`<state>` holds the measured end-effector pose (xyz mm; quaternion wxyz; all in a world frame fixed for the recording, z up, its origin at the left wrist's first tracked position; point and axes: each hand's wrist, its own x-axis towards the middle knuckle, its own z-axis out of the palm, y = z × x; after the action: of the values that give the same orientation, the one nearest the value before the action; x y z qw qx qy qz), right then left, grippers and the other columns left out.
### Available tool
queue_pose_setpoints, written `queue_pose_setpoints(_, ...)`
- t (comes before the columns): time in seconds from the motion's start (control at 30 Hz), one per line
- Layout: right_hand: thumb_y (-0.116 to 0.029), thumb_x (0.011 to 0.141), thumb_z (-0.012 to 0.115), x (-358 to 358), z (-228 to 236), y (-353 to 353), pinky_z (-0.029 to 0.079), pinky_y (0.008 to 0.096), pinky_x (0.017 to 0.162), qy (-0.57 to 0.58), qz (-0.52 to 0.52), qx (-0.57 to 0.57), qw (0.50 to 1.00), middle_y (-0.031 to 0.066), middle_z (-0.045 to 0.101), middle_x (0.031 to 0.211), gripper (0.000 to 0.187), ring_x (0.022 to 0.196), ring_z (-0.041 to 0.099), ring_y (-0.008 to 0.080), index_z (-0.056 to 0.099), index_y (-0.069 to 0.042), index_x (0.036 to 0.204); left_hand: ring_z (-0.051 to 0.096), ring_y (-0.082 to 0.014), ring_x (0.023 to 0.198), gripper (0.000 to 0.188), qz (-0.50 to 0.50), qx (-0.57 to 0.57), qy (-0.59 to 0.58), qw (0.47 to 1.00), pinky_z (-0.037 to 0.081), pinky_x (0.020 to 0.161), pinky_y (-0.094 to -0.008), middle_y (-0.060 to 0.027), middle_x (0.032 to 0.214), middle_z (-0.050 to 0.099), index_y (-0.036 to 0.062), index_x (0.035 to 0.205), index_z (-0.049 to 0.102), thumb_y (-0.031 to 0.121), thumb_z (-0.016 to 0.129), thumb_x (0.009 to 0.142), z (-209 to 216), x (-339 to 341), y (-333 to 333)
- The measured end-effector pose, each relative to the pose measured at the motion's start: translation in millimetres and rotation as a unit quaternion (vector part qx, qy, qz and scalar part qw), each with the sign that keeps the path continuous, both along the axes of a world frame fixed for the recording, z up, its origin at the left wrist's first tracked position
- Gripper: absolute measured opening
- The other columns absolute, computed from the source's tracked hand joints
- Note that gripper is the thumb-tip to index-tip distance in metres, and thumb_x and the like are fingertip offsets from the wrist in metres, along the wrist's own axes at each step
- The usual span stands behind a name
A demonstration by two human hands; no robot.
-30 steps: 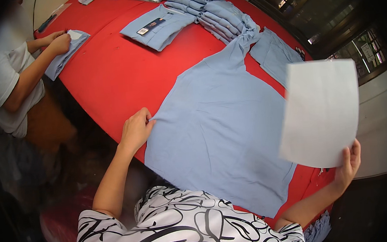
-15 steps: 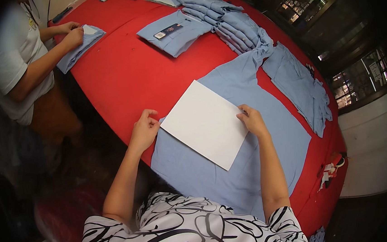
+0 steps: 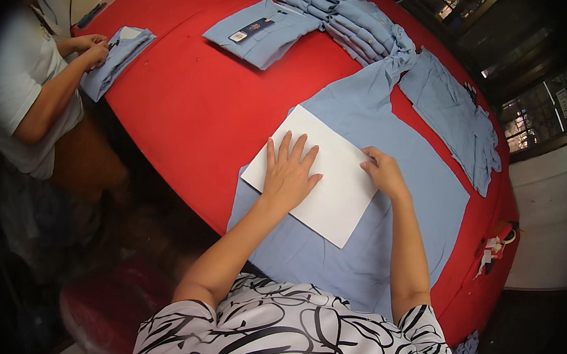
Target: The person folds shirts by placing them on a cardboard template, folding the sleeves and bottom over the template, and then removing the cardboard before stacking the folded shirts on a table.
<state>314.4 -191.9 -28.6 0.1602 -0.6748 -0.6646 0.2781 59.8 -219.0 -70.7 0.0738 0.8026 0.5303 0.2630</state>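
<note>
A light blue shirt [image 3: 424, 186] lies spread out on the red-covered table in front of me. On top of it rests a white rectangular board [image 3: 342, 199], set at a slant. My left hand [image 3: 290, 173] is laid flat on the board's left part, palm down with fingers spread. At the board's right edge, my right hand [image 3: 386, 174] pinches the rim between thumb and fingers. The shirt's collar area and part of its body are hidden beneath the board.
Beyond are a folded blue shirt with a dark tag [image 3: 266, 35] and a stack of folded shirts [image 3: 359, 34]. Another shirt [image 3: 452, 114] lies rightward, near a tape roll [image 3: 511, 233]. At far left, a co-worker's hands [image 3: 94, 51] handle a folded shirt [image 3: 118, 63].
My left hand has moved from the board's left corner onto its surface and flattened out. My right hand stays at the right edge. The view has shifted slightly.
</note>
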Motion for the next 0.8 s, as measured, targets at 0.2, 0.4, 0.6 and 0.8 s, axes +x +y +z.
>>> queue_pose_setpoints(0.2, -0.015, 0.088, 0.064, 8, -4, 4, 0.05, 0.0385, 0.081, -0.005, 0.008, 0.009, 1.0, 0.0184, 0.07, 0.094, 0.028, 0.088, 0.067, 0.0318, 0.064, -0.002, 0.113, 0.03, -0.038, 0.141, 0.052, 0.011, 0.001, -0.016, 1.0, 0.018, 0.115, -0.0643, -0.0133, 0.147, 0.043, 0.0122, 0.136, 0.057, 0.033, 0.069, 0.089, -12, 3, 3)
queue_pose_setpoints(0.4, -0.011, 0.095, 0.062, 26, 91, -33, 0.047, 0.0261, 0.078, 0.184, -0.108, 0.266, 0.94, 0.0014, 0.065, 0.092, 0.019, 0.086, 0.059, 0.0097, 0.063, 0.002, 0.109, 0.048, -0.0354, 0.125, 0.031, 0.059, 0.113, -0.226, 0.966, 0.036, 0.106, -0.0496, -0.0132, 0.131, 0.055, 0.0065, 0.12, 0.062, 0.009, 0.064, 0.089, 17, -29, 1)
queue_pose_setpoints(0.6, 0.01, 0.083, 0.055, -37, 134, -110, 0.052, 0.0371, 0.092, -0.058, 0.042, 0.325, 0.943, 0.0164, 0.065, 0.124, 0.042, 0.115, 0.063, 0.0286, 0.067, -0.003, 0.121, 0.058, -0.0291, 0.096, 0.017, -0.011, -0.053, -0.165, 0.985, 0.044, 0.086, -0.0408, -0.0097, 0.098, 0.063, 0.0048, 0.101, 0.066, 0.005, 0.065, 0.083, 2, -65, -23)
queue_pose_setpoints(0.8, 0.006, 0.076, 0.058, -81, 1, -156, 0.042, 0.0459, 0.098, -0.108, 0.145, 0.171, 0.969, 0.0146, 0.057, 0.135, 0.051, 0.12, 0.055, 0.0322, 0.063, -0.006, 0.125, 0.053, -0.0313, 0.112, 0.024, 0.085, 0.046, -0.038, 0.995, 0.04, 0.095, -0.0447, -0.0109, 0.114, 0.06, 0.0057, 0.106, 0.066, 0.008, 0.067, 0.082, -4, -74, -47)
